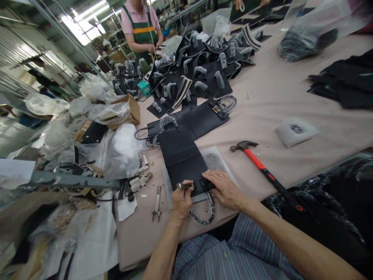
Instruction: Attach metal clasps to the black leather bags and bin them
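Lying on a pale slab, the black panel (184,146) reaches under both hands, its near handle (203,222) looping toward the person's lap. From here I see a hammer (258,163) to its right, dividers (157,205) to its left, and a second panel (205,119) meeting its far end. The left hand (182,201) curls tightly round a metal tool (184,186); the right hand (223,187) rests palm down, fingers extended, against the panel's edge.
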Available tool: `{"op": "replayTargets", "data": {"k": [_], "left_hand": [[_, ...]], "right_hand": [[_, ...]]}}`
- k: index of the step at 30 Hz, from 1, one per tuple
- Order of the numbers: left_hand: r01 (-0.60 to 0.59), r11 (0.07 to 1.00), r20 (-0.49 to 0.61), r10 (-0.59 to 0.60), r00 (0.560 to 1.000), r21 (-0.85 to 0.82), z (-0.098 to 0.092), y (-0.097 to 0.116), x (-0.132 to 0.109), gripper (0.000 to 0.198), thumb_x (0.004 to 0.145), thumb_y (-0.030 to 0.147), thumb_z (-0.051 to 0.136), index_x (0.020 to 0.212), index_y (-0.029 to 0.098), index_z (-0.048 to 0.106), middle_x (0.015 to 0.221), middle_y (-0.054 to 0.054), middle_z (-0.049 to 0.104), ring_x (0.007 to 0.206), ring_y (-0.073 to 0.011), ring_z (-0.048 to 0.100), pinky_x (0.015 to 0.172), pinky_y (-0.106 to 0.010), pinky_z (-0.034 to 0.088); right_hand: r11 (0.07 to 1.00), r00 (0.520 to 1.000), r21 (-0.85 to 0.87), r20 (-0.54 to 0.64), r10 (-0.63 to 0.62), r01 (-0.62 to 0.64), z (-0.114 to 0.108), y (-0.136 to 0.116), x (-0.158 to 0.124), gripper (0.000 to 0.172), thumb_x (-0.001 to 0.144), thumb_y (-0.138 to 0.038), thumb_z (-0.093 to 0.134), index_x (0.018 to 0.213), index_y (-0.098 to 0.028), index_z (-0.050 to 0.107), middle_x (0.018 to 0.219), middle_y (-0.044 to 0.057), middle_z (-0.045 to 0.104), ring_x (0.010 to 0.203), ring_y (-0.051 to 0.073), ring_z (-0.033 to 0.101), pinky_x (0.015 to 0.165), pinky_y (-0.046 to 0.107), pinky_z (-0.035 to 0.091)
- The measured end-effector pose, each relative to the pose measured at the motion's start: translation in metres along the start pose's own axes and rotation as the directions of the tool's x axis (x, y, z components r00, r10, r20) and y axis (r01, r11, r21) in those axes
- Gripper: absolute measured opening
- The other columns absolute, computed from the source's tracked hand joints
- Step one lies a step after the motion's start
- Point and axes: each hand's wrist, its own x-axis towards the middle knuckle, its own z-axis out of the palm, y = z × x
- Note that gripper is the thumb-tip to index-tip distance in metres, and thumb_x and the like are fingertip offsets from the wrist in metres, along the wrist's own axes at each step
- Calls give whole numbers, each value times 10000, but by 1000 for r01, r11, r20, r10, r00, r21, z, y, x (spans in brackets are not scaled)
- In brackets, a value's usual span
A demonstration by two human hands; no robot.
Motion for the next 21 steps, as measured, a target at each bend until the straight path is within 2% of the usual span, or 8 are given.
{"op": "replayTargets", "data": {"k": [4, 7, 9, 11, 13, 16, 18, 21], "left_hand": [[-12, 1000, 11, 12, 1000, 8, 2, 4, 1, 197, 932, 212, 550, 1026, 200, 722, 992, -64, 780, 929, -207, 743, 869, -321, 596], [-16, 1000, 25, 15, 1000, 4, 4, 6, 1, 192, 946, 233, 537, 1034, 201, 705, 968, -63, 773, 844, -188, 738, 799, -290, 590], [-3, 1000, 24, 3, 1000, 5, 6, 6, 1, 191, 957, 242, 524, 1035, 203, 694, 949, -62, 768, 802, -179, 731, 771, -280, 581], [8, 1000, 22, -7, 1000, -2, 7, 6, 1, 188, 959, 241, 515, 1029, 205, 686, 938, -61, 764, 792, -178, 729, 753, -275, 575], [2, 1000, 24, -2, 1000, -15, 8, 5, 1, 183, 952, 225, 516, 1027, 206, 682, 922, -57, 759, 785, -178, 726, 745, -274, 571], [-12, 1000, 31, 12, 999, -16, 8, 4, 0, 174, 940, 196, 525, 1025, 209, 675, 892, -46, 747, 760, -171, 716, 737, -268, 562], [-15, 1000, 34, 15, 999, -13, 7, 4, 0, 169, 932, 176, 527, 1018, 209, 669, 891, -46, 744, 755, -170, 712, 732, -265, 555], [-11, 1000, 27, 12, 1000, -26, 7, 5, -1, 161, 925, 158, 526, 1003, 209, 657, 891, -49, 741, 763, -174, 711, 725, -267, 550]], "right_hand": [[999, 994, 33, -107, -10, 13, -13, 5, -3, 568, 907, -174, 488, 1474, -214, 477, 1440, 125, 564, 1356, 287, 497, 1148, 547, 405], [975, 940, -138, -318, 120, -172, -42, 20, -16, 442, 941, -221, 476, 1375, -178, 545, 1334, 161, 609, 1278, 314, 542, 1110, 521, 438], [868, 884, -312, -394, 253, -387, -65, 37, -31, 430, 931, -271, 495, 1327, -114, 558, 1298, 223, 597, 1222, 373, 554, 1055, 553, 455], [696, 828, -453, -367, 423, -557, -85, 56, -49, 455, 906, -337, 529, 1268, -65, 572, 1215, 271, 596, 1101, 412, 591, 943, 568, 491], [613, 776, -484, -297, 557, -625, -98, 72, -63, 381, 889, -363, 534, 1131, -78, 607, 1058, 247, 620, 982, 397, 618, 863, 539, 505], [611, 659, -254, -207, 723, -750, -103, 78, -69, 169, 829, -323, 541, 905, -175, 571, 831, 136, 605, 802, 312, 618, 739, 451, 514], [538, 537, 134, -48, 842, -832, -102, 69, -62, 127, 767, -320, 560, 830, -218, 519, 702, 53, 542, 642, 236, 562, 606, 377, 490], [307, 505, 564, 234, 831, -767, -102, 39, -42, 177, 710, -363, 560, 783, -239, 457, 630, -25, 441, 487, 139, 422, 460, 274, 389]]}}
